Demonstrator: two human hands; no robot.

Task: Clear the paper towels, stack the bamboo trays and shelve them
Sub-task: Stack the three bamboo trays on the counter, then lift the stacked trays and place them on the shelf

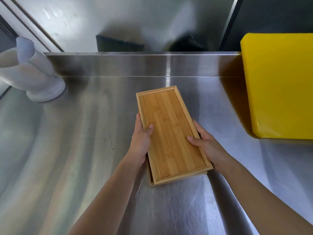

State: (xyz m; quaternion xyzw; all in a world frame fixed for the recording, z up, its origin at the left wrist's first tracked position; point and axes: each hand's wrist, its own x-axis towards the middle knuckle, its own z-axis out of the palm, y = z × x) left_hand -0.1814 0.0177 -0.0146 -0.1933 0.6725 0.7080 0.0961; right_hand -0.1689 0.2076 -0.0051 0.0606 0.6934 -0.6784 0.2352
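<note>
Nearest to the camera are two bare forearms, and they lead to the grip. The left hand (140, 141) and the right hand (208, 146) hold the stack of bamboo trays (171, 133) between them, one hand on each long side. Each hand is closed around an edge: the thumb lies on the top surface inside the rim, and the fingers wrap under or along the side, where I cannot see them fully. I think this two-sided hold keeps the trays lined up, so that the top one does not slide off the one below.

At the near end of the grip, a second edge shows under the top tray — so I count at least two trays, and more I cannot tell. No paper towels are visible anywhere, so that part of the task seems done, and the stacking seems done or almost done too.

Under the grip lies the steel counter (67, 150); whether the stack rests on it or is just lifted, I cannot say.

Beyond the grip to the right stands one yellow cutting board (279, 85), well apart from the hands. Beyond it to the left, farther away, is one white stone mortar with its pestle (32, 72) — blurred. No shelf is in view yet.
</note>
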